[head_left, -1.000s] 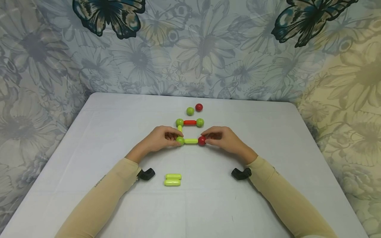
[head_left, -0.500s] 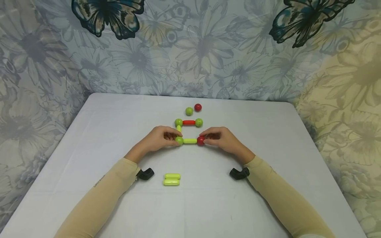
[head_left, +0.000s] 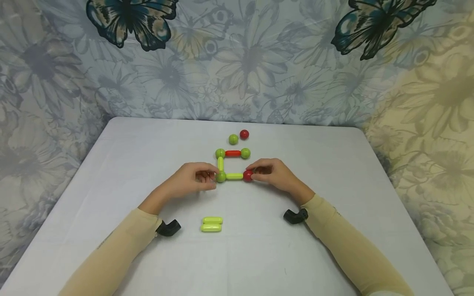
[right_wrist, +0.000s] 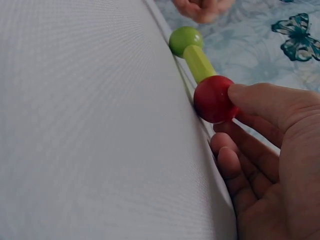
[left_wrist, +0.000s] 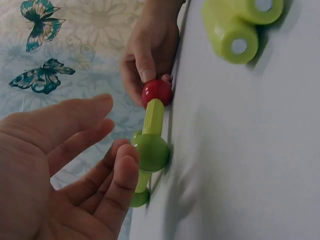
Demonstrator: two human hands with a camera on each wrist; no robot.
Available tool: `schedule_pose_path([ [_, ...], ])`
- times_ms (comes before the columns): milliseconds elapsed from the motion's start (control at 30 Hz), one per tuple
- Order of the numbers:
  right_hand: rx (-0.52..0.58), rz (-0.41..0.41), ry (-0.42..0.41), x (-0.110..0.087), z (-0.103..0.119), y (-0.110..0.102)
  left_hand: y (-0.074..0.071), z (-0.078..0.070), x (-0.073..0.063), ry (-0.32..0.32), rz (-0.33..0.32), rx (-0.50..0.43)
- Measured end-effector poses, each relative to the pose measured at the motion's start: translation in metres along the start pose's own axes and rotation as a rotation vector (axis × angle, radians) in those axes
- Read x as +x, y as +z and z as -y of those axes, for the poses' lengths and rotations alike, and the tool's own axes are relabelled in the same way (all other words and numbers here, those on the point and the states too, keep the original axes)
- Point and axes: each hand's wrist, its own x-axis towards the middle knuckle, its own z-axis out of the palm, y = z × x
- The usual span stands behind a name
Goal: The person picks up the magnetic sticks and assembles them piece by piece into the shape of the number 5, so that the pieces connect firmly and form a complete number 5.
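Note:
On the white table lies a joined chain of balls and rods. Its near side is a lime-green rod (head_left: 234, 176) between a green ball (head_left: 220, 177) and a red ball (head_left: 247, 176). Another lime rod (head_left: 220, 163) runs back to a far green ball (head_left: 220, 153), and a red rod (head_left: 233, 153) links that to one more green ball (head_left: 245, 153). My right hand (head_left: 273, 174) pinches the near red ball between thumb and fingers. Beside the near green ball, my left hand (head_left: 188, 179) has its thumb and fingers spread apart, holding nothing.
Two loose lime rods (head_left: 212, 224) lie side by side nearer to me, with metal discs showing at their ends in the left wrist view. Behind the chain sit a loose green ball (head_left: 233, 139) and a loose red ball (head_left: 244, 134). A flower-patterned cloth backs the table.
My left hand has let go of the near green ball and drawn back to the left, its fingers parting. The right hand stays on the red ball.

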Motion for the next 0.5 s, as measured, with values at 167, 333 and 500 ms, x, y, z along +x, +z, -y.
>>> schedule_pose_path([
  [167,0.011,0.009,-0.01,0.0,0.0,-0.001,0.004,-0.001,-0.022,0.032,0.216,-0.085],
  [333,0.016,0.008,-0.007,-0.001,0.0,0.0,0.006,-0.001,-0.033,0.072,0.392,-0.082],
  [500,0.006,0.002,-0.005,-0.001,0.001,-0.002,0.01,-0.003,-0.034,0.107,0.478,-0.047],
])
